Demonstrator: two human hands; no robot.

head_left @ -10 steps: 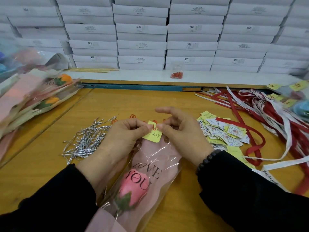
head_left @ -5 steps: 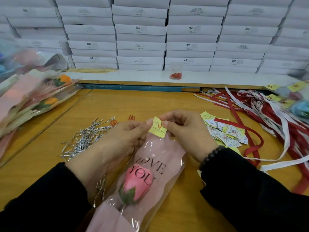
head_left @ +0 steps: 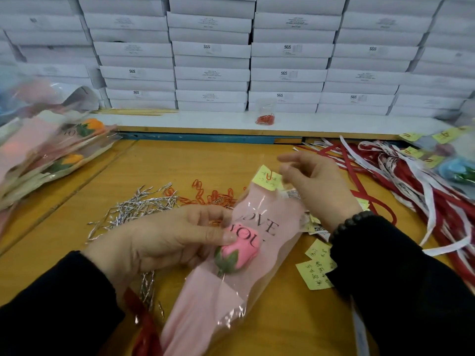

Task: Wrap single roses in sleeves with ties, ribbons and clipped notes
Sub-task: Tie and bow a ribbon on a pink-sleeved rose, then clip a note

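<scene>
sleeve: pink sleeve (head_left: 257, 242) lies diagonally on the table (head_left: 159, 170), mouth pointing away, printed "LOVE YOU", clear glossy film over matte pink paper, creased and shiny at the edges
rose: pink rose (head_left: 237, 255) inside the sleeve, smooth rounded bud, green sepals at the base, stem hidden lower down
note: yellow note (head_left: 267, 178) sits at the sleeve mouth with a red clip over its top edge, looks clipped on; handwriting too small to read
left hand: left hand (head_left: 164, 237) curls round the sleeve at the bud, thumb pressing the film just beside the rose
right hand: right hand (head_left: 316, 183) hovers over the sleeve top, fingers loosely spread, holding nothing; close to the note, contact unclear
progress: this rose is sleeved and noted, I judge; a red ribbon (head_left: 144, 327) shows near the sleeve foot, but whether it is tied I cannot tell
done pile: finished wraps (head_left: 59, 150) stacked far left, orange buds, blurred
left to do: plenty of stock, so more roses likely
ties: silver ties (head_left: 133, 209), thin crinkly metallic strips in a loose heap just left of the sleeve
clips: red clips (head_left: 205, 195) scattered behind the left hand
notes: spare notes (head_left: 317, 268), yellow squares, under the right wrist
ribbons: red and white ribbons (head_left: 411, 181), flat, tangled, at right
</scene>
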